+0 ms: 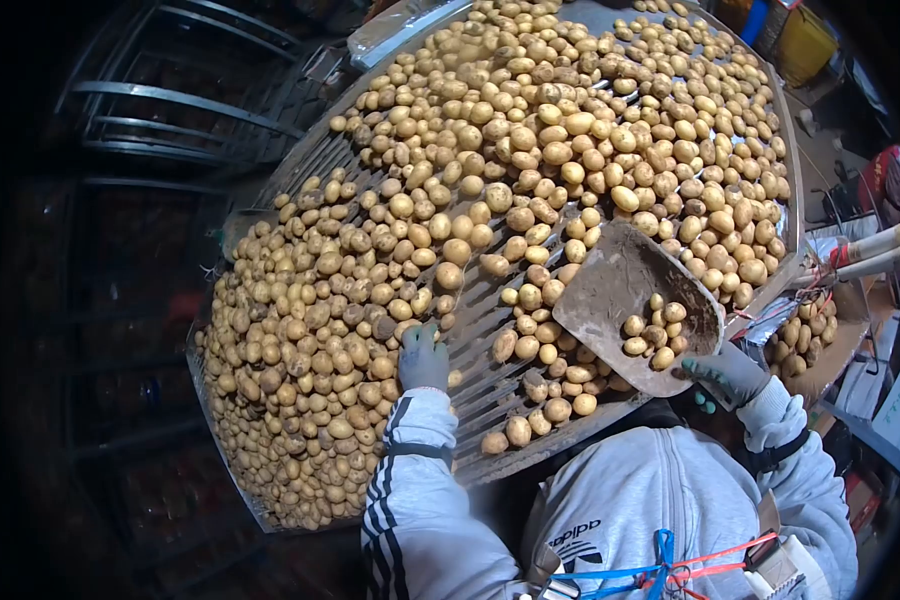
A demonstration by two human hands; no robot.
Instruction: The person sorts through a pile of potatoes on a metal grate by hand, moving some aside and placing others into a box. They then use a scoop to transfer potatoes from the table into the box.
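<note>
My left hand, in a grey-green glove, reaches to the right edge of a large potato heap. Its fingers curl around a potato, mostly hidden beneath them. On the right, my gloved right hand grips the near edge of a dirt-smeared scoop. Several small potatoes lie inside that scoop, close to my right hand. Beneath the scoop and to its left, more loose potatoes rest on the slatted sorting table.
A broad pile of potatoes covers the table's far side. Metal racks stand at the left. Beyond the right edge are a cardboard box with potatoes, pale tubes and a yellow container.
</note>
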